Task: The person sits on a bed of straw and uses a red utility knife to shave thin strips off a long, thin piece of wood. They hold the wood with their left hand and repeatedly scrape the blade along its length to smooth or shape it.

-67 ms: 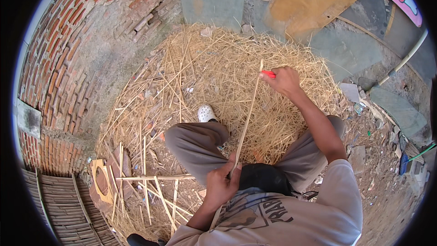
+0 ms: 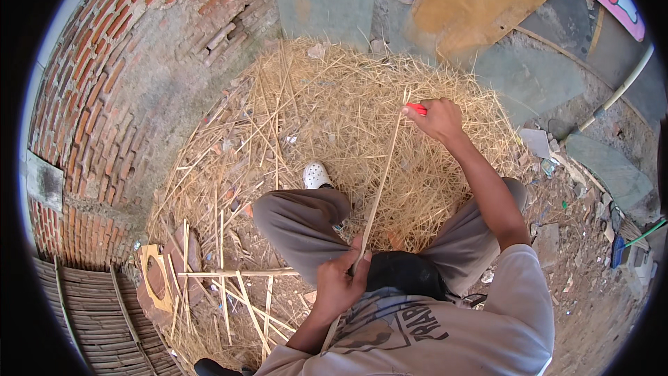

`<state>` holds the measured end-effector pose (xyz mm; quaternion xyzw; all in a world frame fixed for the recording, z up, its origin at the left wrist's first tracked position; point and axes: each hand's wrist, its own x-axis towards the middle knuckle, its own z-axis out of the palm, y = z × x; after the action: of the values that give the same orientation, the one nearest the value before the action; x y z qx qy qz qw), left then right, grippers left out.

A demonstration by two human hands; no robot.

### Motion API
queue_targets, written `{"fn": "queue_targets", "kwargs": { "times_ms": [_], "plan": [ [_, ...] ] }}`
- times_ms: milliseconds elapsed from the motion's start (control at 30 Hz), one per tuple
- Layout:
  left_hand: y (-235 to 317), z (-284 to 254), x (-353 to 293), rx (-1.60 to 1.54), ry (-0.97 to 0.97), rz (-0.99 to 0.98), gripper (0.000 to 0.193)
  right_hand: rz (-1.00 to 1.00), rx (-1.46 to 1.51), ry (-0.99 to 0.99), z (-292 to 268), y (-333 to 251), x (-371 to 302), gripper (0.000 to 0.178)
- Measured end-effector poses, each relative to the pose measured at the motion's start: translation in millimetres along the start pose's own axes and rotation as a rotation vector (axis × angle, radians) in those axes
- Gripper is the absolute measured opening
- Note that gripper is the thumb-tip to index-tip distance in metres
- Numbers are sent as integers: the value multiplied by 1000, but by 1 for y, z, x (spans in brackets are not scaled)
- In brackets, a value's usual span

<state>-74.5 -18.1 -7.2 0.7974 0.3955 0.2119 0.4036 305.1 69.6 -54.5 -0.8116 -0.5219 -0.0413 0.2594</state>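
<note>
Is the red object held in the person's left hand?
No, the right hand holds the red object, while the left hand holds the long pale strip.

Just below the left hand is a pale grey-brown shirt, with a dark picture and big dark letters on its front. Its loose right sleeve is short and ends near the elbow, well below the right hand. The pants, near the left hand, are a darker grey-brown with soft folds, and farther up from that hand is a white shoe with little round holes.
</note>
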Motion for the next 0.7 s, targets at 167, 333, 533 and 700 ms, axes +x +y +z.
{"fn": "queue_targets", "kwargs": {
  "times_ms": [167,333,533,700],
  "plan": [
    [-8,4,-14,-345,-52,2,31,376,92,-82,-7,41,30,80],
    [-3,-16,4,-658,-74,-365,37,-99,262,-75,-32,-50,-36,71],
    [3,-16,14,-663,-85,-301,41,-487,221,-116,-27,-101,-96,62],
    [7,-15,16,-694,-74,-299,42,-473,232,-77,-36,-100,-90,62]
  ]
}}
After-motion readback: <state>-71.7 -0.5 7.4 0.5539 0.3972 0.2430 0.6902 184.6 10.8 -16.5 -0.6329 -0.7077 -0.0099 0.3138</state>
